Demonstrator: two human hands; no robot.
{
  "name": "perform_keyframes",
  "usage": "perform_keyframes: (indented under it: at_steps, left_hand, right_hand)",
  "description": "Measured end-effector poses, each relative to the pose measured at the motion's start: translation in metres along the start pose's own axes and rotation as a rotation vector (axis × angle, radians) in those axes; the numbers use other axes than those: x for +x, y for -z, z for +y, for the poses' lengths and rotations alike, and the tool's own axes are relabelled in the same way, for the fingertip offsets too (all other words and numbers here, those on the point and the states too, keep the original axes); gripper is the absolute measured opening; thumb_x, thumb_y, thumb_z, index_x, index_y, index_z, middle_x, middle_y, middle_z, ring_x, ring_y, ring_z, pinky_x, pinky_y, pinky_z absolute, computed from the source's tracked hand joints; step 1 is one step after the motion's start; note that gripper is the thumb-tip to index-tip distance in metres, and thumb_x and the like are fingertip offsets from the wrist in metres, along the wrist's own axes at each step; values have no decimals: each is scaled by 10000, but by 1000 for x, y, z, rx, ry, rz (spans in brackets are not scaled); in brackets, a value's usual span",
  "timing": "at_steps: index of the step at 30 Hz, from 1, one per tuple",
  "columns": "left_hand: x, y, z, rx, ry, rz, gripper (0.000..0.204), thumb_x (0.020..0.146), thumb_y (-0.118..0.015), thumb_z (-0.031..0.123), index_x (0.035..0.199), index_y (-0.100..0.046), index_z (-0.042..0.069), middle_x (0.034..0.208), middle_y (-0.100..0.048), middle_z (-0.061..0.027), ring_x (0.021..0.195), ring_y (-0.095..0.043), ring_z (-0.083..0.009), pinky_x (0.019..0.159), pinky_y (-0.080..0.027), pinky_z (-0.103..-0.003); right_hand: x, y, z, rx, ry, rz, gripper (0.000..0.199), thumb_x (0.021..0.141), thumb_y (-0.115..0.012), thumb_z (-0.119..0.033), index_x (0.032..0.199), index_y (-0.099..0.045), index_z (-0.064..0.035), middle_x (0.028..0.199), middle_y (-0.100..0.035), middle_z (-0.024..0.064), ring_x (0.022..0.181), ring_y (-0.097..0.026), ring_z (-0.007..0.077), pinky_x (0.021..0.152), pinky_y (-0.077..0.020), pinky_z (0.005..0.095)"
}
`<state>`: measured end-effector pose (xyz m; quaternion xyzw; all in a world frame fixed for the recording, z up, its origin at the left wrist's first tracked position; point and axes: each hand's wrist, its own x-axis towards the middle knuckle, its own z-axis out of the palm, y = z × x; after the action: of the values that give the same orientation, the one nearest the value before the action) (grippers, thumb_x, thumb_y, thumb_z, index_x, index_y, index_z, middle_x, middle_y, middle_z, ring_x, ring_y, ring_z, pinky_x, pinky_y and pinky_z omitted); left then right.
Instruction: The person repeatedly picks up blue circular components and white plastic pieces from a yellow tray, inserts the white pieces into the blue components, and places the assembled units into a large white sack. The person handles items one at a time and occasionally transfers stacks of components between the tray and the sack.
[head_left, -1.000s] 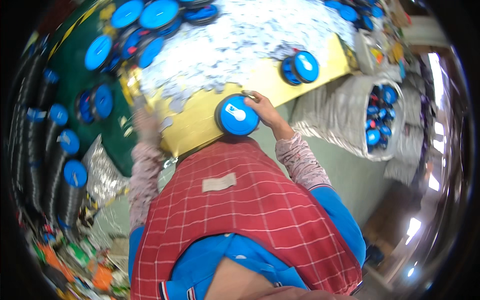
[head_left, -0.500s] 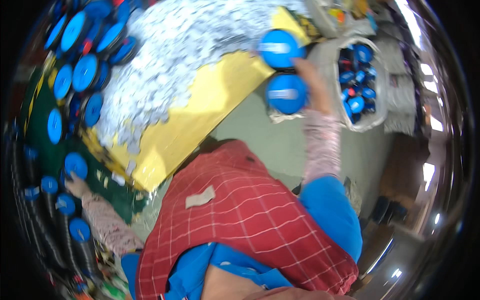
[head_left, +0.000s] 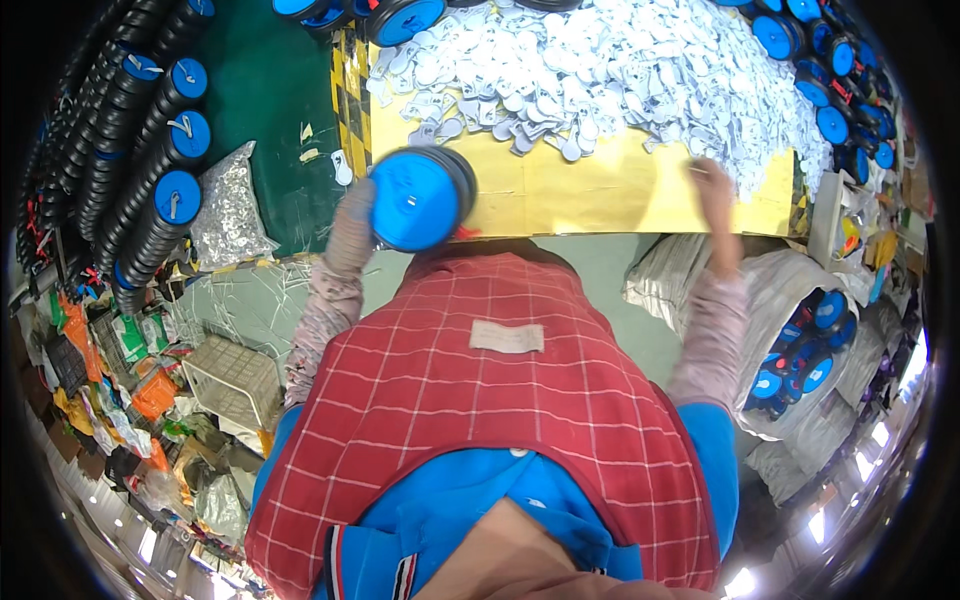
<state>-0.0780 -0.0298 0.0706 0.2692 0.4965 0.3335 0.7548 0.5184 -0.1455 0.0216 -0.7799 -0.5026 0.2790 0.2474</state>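
Observation:
My left hand (head_left: 352, 218) grips a wheel (head_left: 415, 198) with a black tyre and a blue hub, held up on its edge just in front of my chest at the near left edge of the yellow table (head_left: 600, 190). My right hand (head_left: 714, 185) is stretched out over the table's near right side, fingertips at the rim of a big pile of small white plastic pieces (head_left: 600, 70). That hand is blurred, and whether it holds a piece is unclear.
Long stacked rows of blue-hubbed wheels (head_left: 150, 160) lie at the left, with a clear bag of small metal parts (head_left: 225, 205) beside them. A white sack (head_left: 790, 290) at the right holds more wheels. More wheels line the table's far right edge (head_left: 830, 95). A plastic crate (head_left: 235, 378) stands lower left.
My right hand has let go of the wheel it carried toward the sack and moved to the white pile. My left hand has come up from the left with a wheel.

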Motion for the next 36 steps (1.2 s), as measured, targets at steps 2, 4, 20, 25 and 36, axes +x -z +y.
perform_keyframes:
  at_steps: [2,4,20,25,36]
  left_hand:
    - [4,-6,-28,78,99,-124,590,996,-540,478,1361,-509,16,1276,-602,-146,1118,-622,-212,944,-540,-349]
    - [16,-7,-68,202,-21,-84,573,1014,-523,437,1377,-469,-2,1257,-590,-134,1096,-618,-204,922,-546,-347]
    - [84,-24,-35,609,-162,-390,530,999,-552,460,1294,-532,19,1083,-625,-130,1024,-584,-176,891,-484,-294]
    - [65,-28,-41,603,-183,-218,555,989,-559,461,1310,-525,9,1153,-613,-156,1071,-591,-240,955,-462,-339]
    - [100,-36,-1,543,-380,-160,443,962,-617,335,1206,-610,-34,1145,-658,-240,1055,-639,-333,945,-484,-375]
  right_hand:
    - [8,-92,-92,10,72,59,236,873,-722,-192,1019,-683,-10,964,-699,184,843,-707,303,783,-538,371]
    - [25,-139,-126,-120,146,225,295,812,-767,-248,941,-657,-7,918,-666,190,827,-650,358,740,-514,423]
    - [-65,-205,-258,498,-44,-33,272,935,-663,-135,1154,-639,25,911,-686,186,710,-674,267,701,-540,339]
    - [-52,-208,-285,342,124,165,213,937,-649,-96,1112,-653,26,925,-687,160,805,-665,215,738,-518,289]
    - [-73,-191,-304,640,-4,93,184,914,-709,-71,1074,-685,14,863,-678,13,713,-575,58,622,-480,208]
